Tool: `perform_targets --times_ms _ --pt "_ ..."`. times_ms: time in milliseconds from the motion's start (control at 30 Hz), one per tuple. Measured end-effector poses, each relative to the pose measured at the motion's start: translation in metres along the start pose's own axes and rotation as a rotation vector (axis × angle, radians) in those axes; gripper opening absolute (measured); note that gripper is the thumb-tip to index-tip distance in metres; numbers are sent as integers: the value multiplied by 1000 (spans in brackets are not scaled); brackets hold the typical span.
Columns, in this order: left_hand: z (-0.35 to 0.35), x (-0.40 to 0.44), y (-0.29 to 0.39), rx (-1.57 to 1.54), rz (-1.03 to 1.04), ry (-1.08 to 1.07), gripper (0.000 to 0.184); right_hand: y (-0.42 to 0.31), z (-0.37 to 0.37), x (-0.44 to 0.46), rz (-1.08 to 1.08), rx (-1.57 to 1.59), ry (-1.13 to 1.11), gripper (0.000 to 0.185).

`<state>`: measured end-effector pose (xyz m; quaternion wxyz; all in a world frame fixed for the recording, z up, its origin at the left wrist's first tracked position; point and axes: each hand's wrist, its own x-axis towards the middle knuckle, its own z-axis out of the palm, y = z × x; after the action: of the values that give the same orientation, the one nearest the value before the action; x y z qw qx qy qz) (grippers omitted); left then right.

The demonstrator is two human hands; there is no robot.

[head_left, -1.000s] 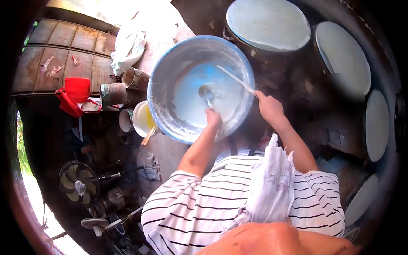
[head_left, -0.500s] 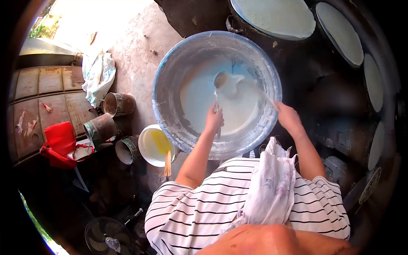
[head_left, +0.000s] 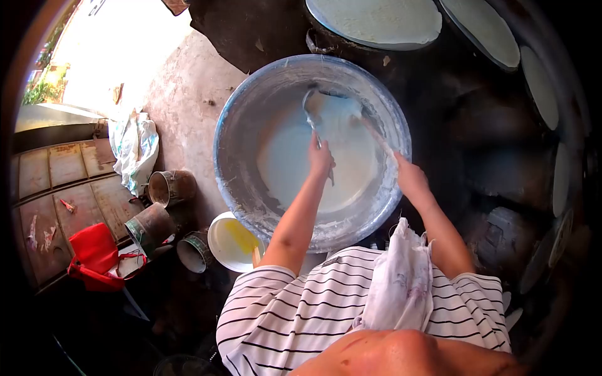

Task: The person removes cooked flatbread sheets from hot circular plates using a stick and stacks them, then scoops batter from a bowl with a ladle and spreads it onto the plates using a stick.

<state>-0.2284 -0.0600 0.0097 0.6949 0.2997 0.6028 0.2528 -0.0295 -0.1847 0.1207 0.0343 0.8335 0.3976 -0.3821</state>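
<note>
A large round blue-rimmed tub (head_left: pixel 241 188) holds a milky white liquid (head_left: pixel 338 188). My left hand (head_left: pixel 321 156), over the liquid, is closed round the handle of a metal ladle (head_left: pixel 310 108) whose bowl is near the tub's far inner wall. At the right rim, my right hand (head_left: pixel 411 177) grips a pale stick (head_left: pixel 377 135). The stick slants up and left into the tub, its far end at the liquid close to the ladle.
White-coated round trays (head_left: pixel 376 22) line the upper right. On the left are a white bucket (head_left: pixel 219 244) with yellow contents, several metal cans (head_left: pixel 170 188), a red bag (head_left: pixel 94 254) and a white plastic bag (head_left: pixel 135 150).
The view has turned and shifted. The ladle has moved toward the tub's far wall, and the stick, lifted above the liquid a second ago, now has its end down in it.
</note>
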Motion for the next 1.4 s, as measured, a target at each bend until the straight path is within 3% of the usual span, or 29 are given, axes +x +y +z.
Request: perform_targets --times_ms 100,200,233,267,300,367,433,533,733,867,933,1033,1067,1133,1167,1200,1267,1367,1400 --pt "25 -17 -33 -243 -151 -37 53 0 43 3 -196 116 8 46" --pt "49 -33 -37 -661 -308 -98 33 8 48 4 -362 332 17 44" --pt "55 -32 -38 -802 -349 -149 29 12 44 -1 -345 375 -16 44" --pt "60 -33 -38 -950 -436 -135 7 18 39 -8 -327 420 -49 44" --pt "62 -39 -40 -1090 -507 -199 1 23 29 -17 -306 471 -72 43" --pt "59 -58 -41 -1323 -700 -360 12 33 7 -45 -207 636 -250 46" --pt "57 -103 -23 -1399 -625 -516 37 53 -12 -73 -229 875 -336 47" --pt "54 -181 20 -1313 -392 -828 35 80 -45 -93 -336 977 -390 45" --pt "41 -318 129 -1069 16 -946 39 56 -127 -164 -690 1241 -522 42" --pt "49 -352 214 -917 263 -1372 40 6 -182 -210 -999 1329 -425 42" --pt "58 -367 246 -999 326 -1521 42 -16 -200 -225 -1146 1319 -355 42" --pt "48 -373 254 -1114 198 -1616 43 -17 -186 -216 -1207 1368 -400 42" --pt "33 -353 242 -1021 196 -1576 38 -7 -166 -202 -1171 1386 -432 43" --pt "10 -321 197 -1057 9 -1399 30 16 -118 -183 -816 1379 -440 43" --pt "9 -333 189 -1129 -152 -1170 30 26 -106 -183 -667 1404 -579 42" --pt "7 -347 181 -1173 -325 -918 37 40 -94 -186 -592 1418 -574 42" --pt "-3 -363 160 -1107 -468 -894 36 73 -81 -212 -560 1460 -556 41" --pt "15 -343 149 -767 -438 -923 34 125 -45 -226 -584 1671 -412 39" --pt "27 -326 141 -716 -514 -931 34 129 -32 -223 -535 1676 -340 39"
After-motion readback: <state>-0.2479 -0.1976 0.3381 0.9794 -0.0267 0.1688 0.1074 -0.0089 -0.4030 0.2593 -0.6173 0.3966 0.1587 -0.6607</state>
